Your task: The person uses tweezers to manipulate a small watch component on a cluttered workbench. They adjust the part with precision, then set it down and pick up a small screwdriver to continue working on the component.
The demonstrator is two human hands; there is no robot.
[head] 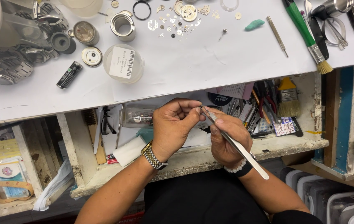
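At frame centre, over the open drawer [297, 145], the right hand [226, 139] grips steel tweezers [235, 143]. Their tips meet the left hand [173, 124], whose fingers pinch something too small to tell, probably steadying it. Tiny watch parts [177, 20] lie spread on the desk [193, 66], upper centre.

Slim steel tweezers [235, 143], tips at a tiny, perhaps metal, part.

Whatever my left hand [173, 126] pinches at the tip of the tweezers [235, 143] is too small to tell, hidden by my fingertips.
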